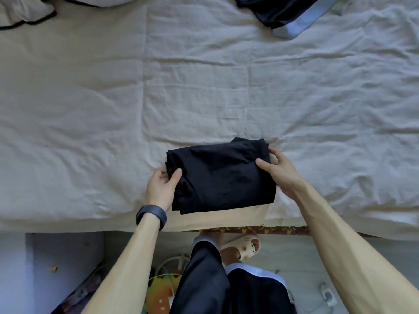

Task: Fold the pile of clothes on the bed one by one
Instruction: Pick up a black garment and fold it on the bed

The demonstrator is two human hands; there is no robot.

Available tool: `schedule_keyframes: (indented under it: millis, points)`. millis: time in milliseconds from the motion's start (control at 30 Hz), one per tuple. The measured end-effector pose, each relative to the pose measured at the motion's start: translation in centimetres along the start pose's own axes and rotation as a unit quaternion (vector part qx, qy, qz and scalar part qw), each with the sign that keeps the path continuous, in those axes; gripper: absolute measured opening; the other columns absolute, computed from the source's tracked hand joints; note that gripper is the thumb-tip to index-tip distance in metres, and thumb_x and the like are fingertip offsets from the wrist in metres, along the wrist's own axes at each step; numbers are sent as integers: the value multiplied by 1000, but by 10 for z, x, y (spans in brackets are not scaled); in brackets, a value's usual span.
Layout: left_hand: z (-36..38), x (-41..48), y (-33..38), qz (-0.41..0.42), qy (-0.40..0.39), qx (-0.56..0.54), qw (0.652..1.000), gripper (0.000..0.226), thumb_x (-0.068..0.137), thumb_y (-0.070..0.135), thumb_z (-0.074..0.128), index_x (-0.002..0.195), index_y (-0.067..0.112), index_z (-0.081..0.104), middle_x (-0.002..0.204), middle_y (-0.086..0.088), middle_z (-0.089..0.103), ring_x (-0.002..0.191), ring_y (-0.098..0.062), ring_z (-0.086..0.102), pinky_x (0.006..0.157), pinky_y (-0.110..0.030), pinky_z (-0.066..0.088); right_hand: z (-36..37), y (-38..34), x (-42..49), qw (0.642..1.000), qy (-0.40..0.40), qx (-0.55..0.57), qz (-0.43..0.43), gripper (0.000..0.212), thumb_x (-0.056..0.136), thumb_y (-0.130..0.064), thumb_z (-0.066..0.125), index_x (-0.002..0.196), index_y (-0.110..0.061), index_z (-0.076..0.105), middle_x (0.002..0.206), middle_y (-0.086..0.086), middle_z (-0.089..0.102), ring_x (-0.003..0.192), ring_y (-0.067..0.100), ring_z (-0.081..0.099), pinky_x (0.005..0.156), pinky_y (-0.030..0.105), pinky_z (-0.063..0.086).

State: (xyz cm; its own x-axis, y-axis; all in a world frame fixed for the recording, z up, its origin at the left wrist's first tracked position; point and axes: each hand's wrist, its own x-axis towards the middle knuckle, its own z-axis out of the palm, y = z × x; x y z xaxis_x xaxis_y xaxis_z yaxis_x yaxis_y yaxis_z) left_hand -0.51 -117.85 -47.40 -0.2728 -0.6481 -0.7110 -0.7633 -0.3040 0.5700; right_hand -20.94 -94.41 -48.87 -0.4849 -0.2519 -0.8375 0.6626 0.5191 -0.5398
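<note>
A black garment [223, 175], folded into a compact rectangle, lies on the bed [113, 109] close to its near edge. My left hand [162, 185] grips its left edge, thumb on top and fingers underneath. My right hand [275, 169] holds the right edge, thumb on top and fingers curled round the side. A dark garment with a light blue band [292, 13] lies at the far right of the bed.
A cream cloth with a black trim [27, 12] lies at the bed's far left corner. Below the bed edge are my legs in dark shorts [226, 282], a slipper [246, 248], cables and a colourful object [161, 288] on the floor.
</note>
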Motion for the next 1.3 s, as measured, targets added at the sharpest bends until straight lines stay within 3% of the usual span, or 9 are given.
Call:
schedule_keyframes:
  millis: [133, 300, 367, 500, 633, 733, 900, 1167, 1300]
  points:
    - [-4, 7, 9, 14, -32, -54, 998, 33, 92, 27, 72, 121, 23, 58, 110, 13, 65, 102, -4, 64, 87, -23, 53, 2, 3, 0, 1000, 1, 13, -14, 48, 97, -11, 67, 141, -25, 52, 120, -6, 72, 108, 12, 70, 96, 33, 55]
    - [-1, 7, 20, -16, -76, -104, 992, 26, 93, 28, 70, 117, 22, 62, 115, 3, 70, 108, -18, 67, 98, -42, 54, 0, 5, -18, 998, 22, 38, -51, 42, 99, -12, 64, 136, -27, 53, 111, 1, 74, 97, 13, 73, 75, 25, 57]
    - [2, 0, 27, -14, -84, -112, 990, 24, 92, 29, 71, 114, 23, 63, 112, -1, 72, 102, -19, 70, 93, -43, 57, -7, 6, -32, 996, 39, 46, -72, 38, 99, -15, 65, 133, -30, 55, 109, 6, 74, 98, 19, 73, 75, 29, 58]
    - [9, -40, 62, 51, -97, -111, 988, 17, 91, 28, 72, 106, 27, 64, 87, 1, 76, 76, -13, 74, 70, -34, 60, -38, -4, -81, 987, 81, 64, -126, 32, 99, -20, 66, 122, -41, 58, 110, 9, 73, 97, 21, 73, 86, 41, 60]
    - [12, -110, 130, 144, -134, -114, 974, 20, 90, 26, 74, 108, 25, 66, 90, -4, 77, 80, -21, 74, 70, -34, 58, -90, -35, -165, 969, 116, 89, -201, 31, 98, -26, 68, 124, -41, 59, 110, 5, 74, 96, 19, 74, 84, 43, 61]
    - [18, -180, 194, 216, -167, -122, 954, 19, 89, 25, 75, 106, 24, 66, 93, -6, 78, 83, -21, 74, 74, -35, 59, -136, -67, -245, 945, 152, 113, -266, 31, 96, -26, 70, 118, -47, 60, 110, 6, 74, 99, 21, 74, 85, 42, 61]
    - [31, -306, 293, 316, -228, -131, 911, 22, 84, 21, 76, 105, 21, 68, 89, -7, 77, 82, -20, 73, 70, -31, 57, -210, -111, -381, 889, 228, 152, -366, 34, 95, -19, 70, 115, -45, 62, 103, 3, 74, 93, 13, 74, 74, 25, 58]
    - [81, -470, 399, 440, -336, -101, 827, 16, 92, 19, 71, 107, 16, 70, 88, -7, 75, 74, -20, 70, 60, -30, 57, -318, -124, -529, 798, 354, 184, -452, 35, 93, -20, 74, 120, -40, 65, 103, 0, 75, 101, 19, 72, 89, 37, 58]
    - [123, -523, 439, 494, -357, -106, 786, 17, 88, 15, 75, 105, 15, 72, 88, -8, 76, 72, -18, 70, 68, -31, 59, -355, -125, -582, 753, 421, 188, -470, 35, 94, -20, 71, 117, -44, 61, 104, -4, 74, 96, 10, 71, 75, 21, 56]
